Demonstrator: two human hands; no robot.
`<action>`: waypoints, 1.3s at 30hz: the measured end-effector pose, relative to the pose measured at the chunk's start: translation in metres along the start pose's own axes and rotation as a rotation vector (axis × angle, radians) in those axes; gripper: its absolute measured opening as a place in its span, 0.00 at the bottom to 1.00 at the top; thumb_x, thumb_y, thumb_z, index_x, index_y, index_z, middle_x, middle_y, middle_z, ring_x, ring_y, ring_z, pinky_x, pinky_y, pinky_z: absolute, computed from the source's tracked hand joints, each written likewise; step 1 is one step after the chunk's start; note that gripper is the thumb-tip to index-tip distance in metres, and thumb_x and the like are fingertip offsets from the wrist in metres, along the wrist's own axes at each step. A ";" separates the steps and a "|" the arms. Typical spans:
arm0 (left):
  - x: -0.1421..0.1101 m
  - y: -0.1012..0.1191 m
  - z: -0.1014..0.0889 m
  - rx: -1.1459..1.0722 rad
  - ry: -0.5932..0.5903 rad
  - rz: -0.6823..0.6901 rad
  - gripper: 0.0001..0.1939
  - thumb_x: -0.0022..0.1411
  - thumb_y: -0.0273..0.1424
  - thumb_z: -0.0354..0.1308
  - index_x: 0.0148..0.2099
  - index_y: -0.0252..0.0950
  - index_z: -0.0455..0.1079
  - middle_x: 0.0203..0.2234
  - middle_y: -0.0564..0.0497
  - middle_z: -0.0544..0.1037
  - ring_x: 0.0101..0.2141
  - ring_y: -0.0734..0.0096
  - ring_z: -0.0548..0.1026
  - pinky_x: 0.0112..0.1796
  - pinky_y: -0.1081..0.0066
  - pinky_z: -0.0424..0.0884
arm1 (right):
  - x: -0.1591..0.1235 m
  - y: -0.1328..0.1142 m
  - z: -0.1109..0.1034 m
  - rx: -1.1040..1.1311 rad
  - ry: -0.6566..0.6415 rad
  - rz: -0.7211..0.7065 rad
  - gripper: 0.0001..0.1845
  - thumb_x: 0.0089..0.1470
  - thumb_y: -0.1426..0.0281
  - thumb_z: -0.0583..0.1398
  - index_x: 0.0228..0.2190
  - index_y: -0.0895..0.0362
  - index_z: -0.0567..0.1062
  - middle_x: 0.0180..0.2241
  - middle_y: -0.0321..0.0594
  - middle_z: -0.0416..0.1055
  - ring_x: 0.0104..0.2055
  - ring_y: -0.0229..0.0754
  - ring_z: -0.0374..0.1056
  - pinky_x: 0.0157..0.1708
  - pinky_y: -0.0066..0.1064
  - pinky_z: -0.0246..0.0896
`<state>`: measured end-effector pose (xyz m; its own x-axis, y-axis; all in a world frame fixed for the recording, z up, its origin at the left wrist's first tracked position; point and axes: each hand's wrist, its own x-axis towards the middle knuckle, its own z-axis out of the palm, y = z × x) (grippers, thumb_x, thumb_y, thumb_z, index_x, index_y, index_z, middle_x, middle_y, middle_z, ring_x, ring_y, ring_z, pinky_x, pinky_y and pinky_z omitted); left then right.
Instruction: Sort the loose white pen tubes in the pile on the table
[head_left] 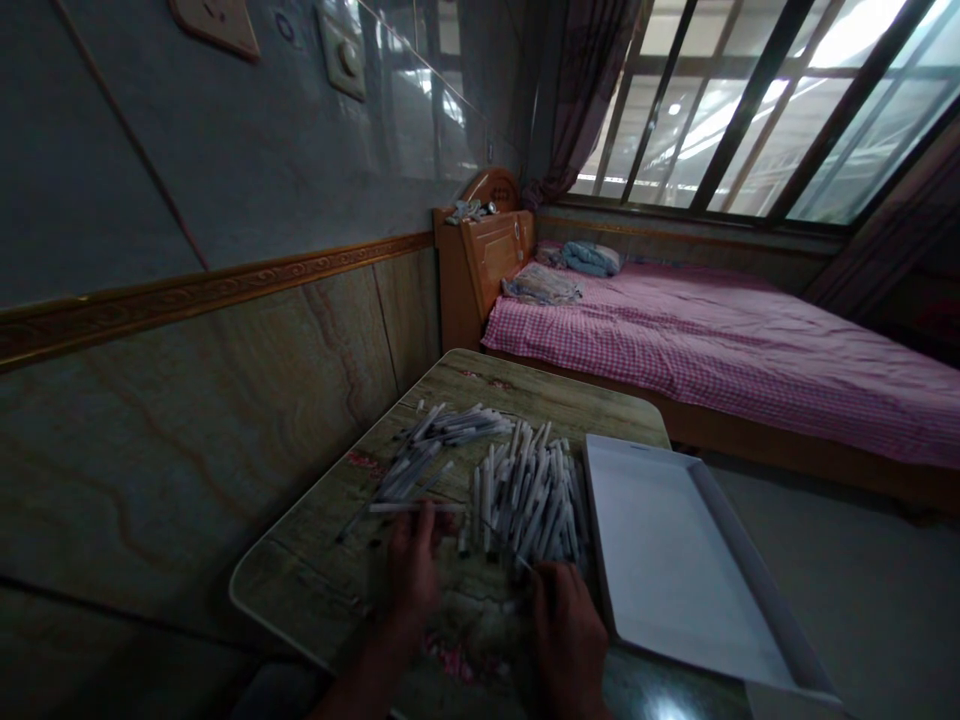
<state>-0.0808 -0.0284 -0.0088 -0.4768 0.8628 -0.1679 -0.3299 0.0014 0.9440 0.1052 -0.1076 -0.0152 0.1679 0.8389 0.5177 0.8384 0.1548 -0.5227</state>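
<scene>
The left hand has its fingers closed on a single slim white pen, which lies crosswise just above the tabletop. The right hand is half open with its fingers curved. Its fingertips sit at the near edge of a heap of similar white-and-grey pens, and one thin pen end seems to meet them, though the view cannot show whether it is gripped.

A second, looser heap of pens lies just left of the first, its pens at mixed angles, and the two nearly touch. Both rest on a wood-print table with rounded corners, its left side close along a marble-look wall. Bare tabletop remains near the hands and along the far edge.

Against the table's right edge, just beside the nearer heap, sits a shallow white rectangular tray with low walls. Well beyond stands a bed with a pink checked sheet.
</scene>
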 end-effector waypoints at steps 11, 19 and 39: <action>-0.012 0.010 0.007 0.118 -0.102 0.021 0.25 0.46 0.56 0.64 0.29 0.38 0.70 0.21 0.54 0.75 0.24 0.67 0.74 0.28 0.69 0.71 | -0.003 0.003 0.007 -0.155 0.051 0.144 0.27 0.67 0.49 0.41 0.28 0.50 0.67 0.22 0.36 0.72 0.21 0.41 0.70 0.22 0.30 0.53; -0.018 -0.001 0.011 0.161 -0.305 -0.012 0.24 0.44 0.52 0.67 0.31 0.37 0.72 0.20 0.55 0.73 0.22 0.71 0.70 0.26 0.72 0.67 | -0.003 0.004 0.006 -0.219 0.045 0.238 0.30 0.65 0.46 0.39 0.26 0.50 0.66 0.19 0.34 0.70 0.18 0.41 0.67 0.20 0.31 0.49; -0.034 0.006 0.004 0.344 -0.619 0.196 0.15 0.56 0.45 0.60 0.30 0.38 0.76 0.34 0.46 0.80 0.38 0.59 0.76 0.43 0.66 0.71 | -0.004 0.002 -0.002 0.110 0.040 0.041 0.23 0.68 0.57 0.46 0.27 0.52 0.69 0.21 0.32 0.67 0.21 0.36 0.66 0.24 0.25 0.57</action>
<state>-0.0637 -0.0556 0.0035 0.0802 0.9909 0.1079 0.0368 -0.1111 0.9931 0.1069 -0.1117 -0.0172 0.2230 0.8245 0.5201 0.7686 0.1795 -0.6140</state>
